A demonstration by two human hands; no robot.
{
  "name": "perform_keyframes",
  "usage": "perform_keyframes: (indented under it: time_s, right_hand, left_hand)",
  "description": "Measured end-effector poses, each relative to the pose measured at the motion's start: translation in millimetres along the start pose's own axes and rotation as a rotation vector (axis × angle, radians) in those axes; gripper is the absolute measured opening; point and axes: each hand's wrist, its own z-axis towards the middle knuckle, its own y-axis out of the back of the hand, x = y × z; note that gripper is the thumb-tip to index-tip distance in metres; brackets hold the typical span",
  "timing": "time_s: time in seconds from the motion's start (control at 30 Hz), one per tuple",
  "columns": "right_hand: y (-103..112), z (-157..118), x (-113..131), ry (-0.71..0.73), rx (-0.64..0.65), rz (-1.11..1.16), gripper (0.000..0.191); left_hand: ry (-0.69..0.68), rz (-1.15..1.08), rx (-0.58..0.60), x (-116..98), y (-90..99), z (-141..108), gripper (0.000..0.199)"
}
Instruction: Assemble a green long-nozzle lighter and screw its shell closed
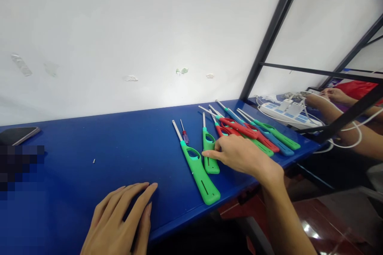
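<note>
My right hand point(239, 155) is closed on a green gas lighter point(212, 166), the thumb lying across its body below the trigger opening. This lighter rests on the blue table with its metal nozzle toward the wall. Just left of it lies another green gas lighter point(202, 179), and a small screwdriver point(185, 137) with a purple and red handle sits beside its nozzle. Several red, green and blue lighters point(242, 128) lie in an overlapping group beyond my right hand, which hides part of them. My left hand point(119, 215) rests on the table near the front edge, fingers stretched out, holding nothing.
The blue table point(134, 143) runs along a white wall. A tiny pale piece point(94, 161) lies left of centre, and a phone point(19, 134) at far left. At right stand a black metal frame point(269, 32) and a white power strip point(287, 114) with cables. Another person's arm point(341, 123) reaches in there.
</note>
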Motion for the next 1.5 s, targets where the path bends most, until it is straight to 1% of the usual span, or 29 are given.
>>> perform_keyframes:
  time_s: [0.13,0.3,0.47,0.6,0.67,0.77,0.83,0.9,0.97,1.03,1.07,1.17,1.23,1.33,1.43,1.5]
  right_hand:
    - [2,3,-7,0.002,0.063,0.037,0.056]
    - [7,3,-16,0.029,0.099,0.118,0.037]
    - [20,-4,-18,0.089,0.153,0.253,0.041]
    - [27,-15,-16,0.160,0.169,0.463,0.045]
    - [28,-19,-12,0.186,0.179,0.550,0.047]
    - [27,-22,-1,0.210,0.194,0.588,0.045]
    - [23,-22,13,0.225,0.229,0.570,0.044]
    - [17,-22,32,0.230,0.246,0.505,0.043]
    - [6,-23,53,0.249,0.222,0.419,0.041]
    - [-8,-24,71,0.289,0.217,0.376,0.040]
    - [-15,-24,78,0.305,0.235,0.375,0.040]
    - [-32,-22,92,0.323,0.284,0.383,0.041]
    - [-38,-20,97,0.361,0.251,0.349,0.041]
    - [-45,-20,98,0.475,0.163,0.273,0.034]
    - [-51,-21,89,0.551,0.120,0.198,0.030]
    - [-52,-19,76,0.586,0.032,0.148,0.035]
  left_hand:
    - [-0.006,-0.020,-0.003,0,1.3,-1,0.040]
    - [-0.019,-0.019,-0.002,3,-0.3,-2,0.040]
    - [-0.032,-0.012,0.010,3,-1.1,-4,0.042]
    - [-0.038,-0.006,0.000,3,0.6,-3,0.040]
    - [-0.035,-0.014,-0.014,3,1.0,-2,0.039]
    - [-0.030,-0.031,-0.027,1,1.5,1,0.037]
    - [-0.008,-0.039,-0.041,-4,3.2,3,0.039]
    - [0.052,-0.037,-0.075,-12,7.0,6,0.044]
    - [0.130,-0.026,-0.119,-21,12.5,9,0.051]
    - [0.136,-0.011,-0.125,-29,18.0,11,0.053]
    - [0.140,0.007,-0.125,-32,20.3,12,0.054]
    - [0.122,0.048,-0.042,-36,25.0,13,0.067]
    - [0.092,0.073,0.005,-37,26.5,14,0.077]
    - [0.052,0.082,0.042,-36,26.6,17,0.085]
    - [0.013,0.060,0.042,-35,25.1,21,0.089]
    - [0.006,0.048,0.050,-35,24.3,23,0.092]
